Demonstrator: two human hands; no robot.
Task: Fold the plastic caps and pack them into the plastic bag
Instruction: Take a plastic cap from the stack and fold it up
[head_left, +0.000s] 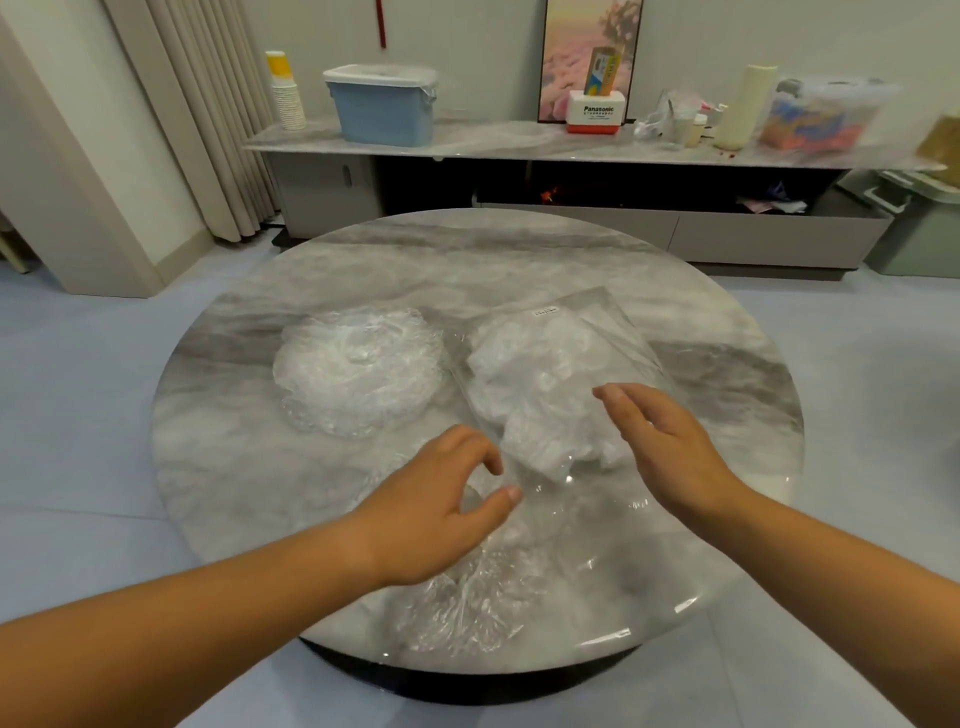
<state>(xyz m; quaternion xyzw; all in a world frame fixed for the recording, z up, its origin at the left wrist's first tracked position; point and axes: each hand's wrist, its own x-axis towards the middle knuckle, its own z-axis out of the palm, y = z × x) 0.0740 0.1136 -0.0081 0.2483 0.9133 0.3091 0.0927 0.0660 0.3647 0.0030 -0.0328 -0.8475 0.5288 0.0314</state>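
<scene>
Loose plastic cap (467, 603) lies unfolded beneath left hand (441, 504). Both hands released, gripping nothing. Right hand (670, 447) hovers over part-filled plastic bag (587, 332). Cap pile (358, 369) beyond left hand. Likely between caps; next move: fold near cap flat, compact.

Soft, even indoor light; small glare spots on the glossy table (249, 467) just beside the fingers (491, 460); far beyond them, rightward, detail blurs and lines bow
</scene>
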